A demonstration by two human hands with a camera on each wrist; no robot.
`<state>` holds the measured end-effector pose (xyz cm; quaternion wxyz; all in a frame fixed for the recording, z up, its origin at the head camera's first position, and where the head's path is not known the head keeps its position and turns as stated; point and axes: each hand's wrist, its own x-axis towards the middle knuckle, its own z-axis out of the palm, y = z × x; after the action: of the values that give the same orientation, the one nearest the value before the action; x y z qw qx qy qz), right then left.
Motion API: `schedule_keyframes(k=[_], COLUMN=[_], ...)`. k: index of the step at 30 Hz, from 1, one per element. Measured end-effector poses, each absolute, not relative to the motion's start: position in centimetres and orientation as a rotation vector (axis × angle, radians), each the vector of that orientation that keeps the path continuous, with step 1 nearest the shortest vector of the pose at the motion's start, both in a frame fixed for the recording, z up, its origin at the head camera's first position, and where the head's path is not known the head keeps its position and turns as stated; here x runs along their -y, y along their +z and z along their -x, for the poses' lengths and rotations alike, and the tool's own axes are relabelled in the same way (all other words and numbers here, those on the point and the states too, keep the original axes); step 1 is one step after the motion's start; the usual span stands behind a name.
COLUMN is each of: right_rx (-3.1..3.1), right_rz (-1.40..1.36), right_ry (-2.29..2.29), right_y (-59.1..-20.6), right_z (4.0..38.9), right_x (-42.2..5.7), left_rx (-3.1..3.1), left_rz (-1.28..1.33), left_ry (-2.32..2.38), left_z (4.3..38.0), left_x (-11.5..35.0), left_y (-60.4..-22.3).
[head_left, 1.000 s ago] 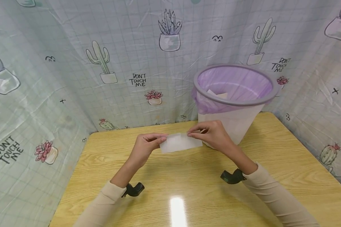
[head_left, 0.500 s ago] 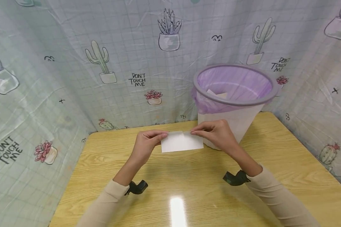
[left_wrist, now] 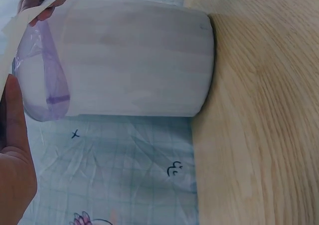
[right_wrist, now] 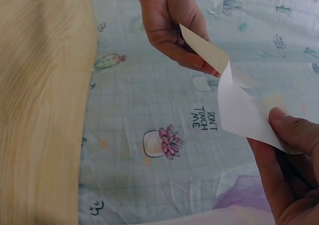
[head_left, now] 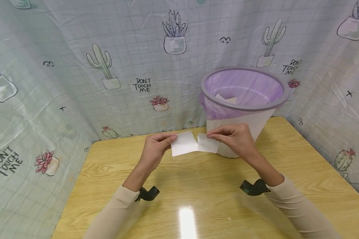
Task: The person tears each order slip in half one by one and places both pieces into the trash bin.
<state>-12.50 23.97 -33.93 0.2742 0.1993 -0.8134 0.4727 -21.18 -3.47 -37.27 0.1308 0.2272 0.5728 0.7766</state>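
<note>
A small white piece of paper (head_left: 183, 144) is stretched between the two hands above the table. It is torn from its upper edge down through most of its height, and the halves look joined near the lower edge. My left hand (head_left: 155, 147) pinches the left half between thumb and fingers. The right half is pinched by my right hand (head_left: 234, 137). In the right wrist view the paper (right_wrist: 244, 110) bends at the tear, with the right thumb (right_wrist: 294, 130) pressed on its near end. The left wrist view shows the paper (left_wrist: 22, 23) almost edge-on.
A white bin (head_left: 242, 122) with a purple liner (head_left: 248, 84) stands at the back right of the wooden table (head_left: 167, 205). Pieces of paper (head_left: 231, 100) lie inside it. A cactus-print curtain (head_left: 122, 49) hangs behind and at both sides.
The paper went from whole, with a small crease or nick at its top edge, to torn most of the way down. My right hand moved to the right, and the halves tilted apart.
</note>
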Motion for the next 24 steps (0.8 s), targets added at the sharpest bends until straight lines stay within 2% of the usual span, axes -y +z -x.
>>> schedule_keyframes(k=[24], right_rx=[2.143], right_rz=[-0.545], right_ry=[1.212], right_y=[-31.5], right_z=[11.4], right_x=[-25.5], left_rx=[-1.594], left_rz=[-0.779], left_ry=[2.308], left_z=[21.1], left_x=[1.3], left_y=[-34.9])
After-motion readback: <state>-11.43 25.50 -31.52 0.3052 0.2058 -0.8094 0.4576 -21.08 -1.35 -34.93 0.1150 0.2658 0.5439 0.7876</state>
